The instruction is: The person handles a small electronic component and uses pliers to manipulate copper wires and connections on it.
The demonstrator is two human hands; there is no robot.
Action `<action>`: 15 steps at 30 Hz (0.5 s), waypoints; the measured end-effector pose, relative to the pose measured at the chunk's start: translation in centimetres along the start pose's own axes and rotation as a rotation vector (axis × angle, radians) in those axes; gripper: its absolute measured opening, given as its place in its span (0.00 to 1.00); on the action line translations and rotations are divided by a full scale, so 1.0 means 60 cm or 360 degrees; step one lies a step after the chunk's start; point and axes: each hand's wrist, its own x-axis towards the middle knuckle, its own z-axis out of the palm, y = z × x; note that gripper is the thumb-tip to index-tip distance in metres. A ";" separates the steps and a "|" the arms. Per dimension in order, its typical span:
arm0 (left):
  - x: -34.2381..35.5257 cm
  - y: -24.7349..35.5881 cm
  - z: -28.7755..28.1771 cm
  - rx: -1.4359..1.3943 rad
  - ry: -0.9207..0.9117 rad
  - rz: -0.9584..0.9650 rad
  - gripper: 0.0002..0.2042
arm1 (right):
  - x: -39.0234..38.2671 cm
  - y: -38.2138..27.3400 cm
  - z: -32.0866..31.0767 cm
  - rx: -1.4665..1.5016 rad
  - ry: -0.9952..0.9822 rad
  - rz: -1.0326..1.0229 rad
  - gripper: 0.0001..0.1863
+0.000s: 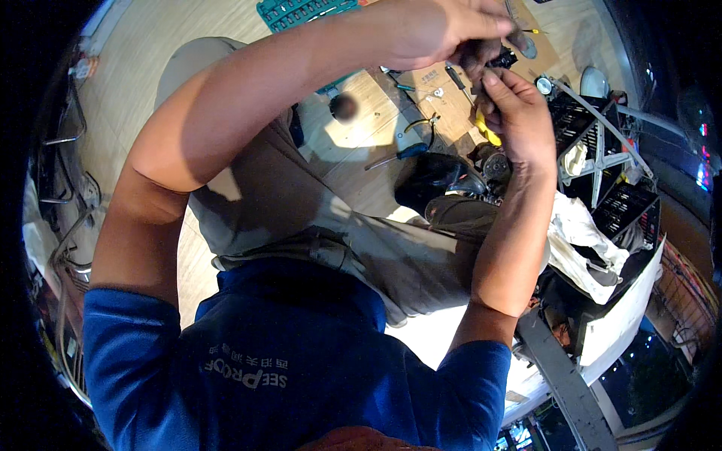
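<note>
While right hand (519, 111) curls — left hand (444, 34) hangs just beside.

Your blue shirt (316, 331) is smooth, matt cloth, and your grey trousers (376, 237) are matt cloth too, rumpled into soft creases. The floor (120, 135) under you has a pale wood look, smooth enough to throw back some glare. Ahead of you, the cardboard (450, 122) is dull brown paper board. The tool case (304, 16) looks like hard green plastic; the nearer screwdriver (412, 152) pairs a blue plastic-looking handle with a bare metal shaft. To your right, the crate (626, 207) looks like black plastic and the beam (560, 379) dull grey metal. The dark piece (474, 59) you hold is too blurred to tell its material
</note>
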 end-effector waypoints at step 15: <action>0.027 -0.091 0.000 0.2254 0.0233 0.0555 0.11 | -0.021 -0.005 0.026 0.0435 0.0352 -0.0093 0.07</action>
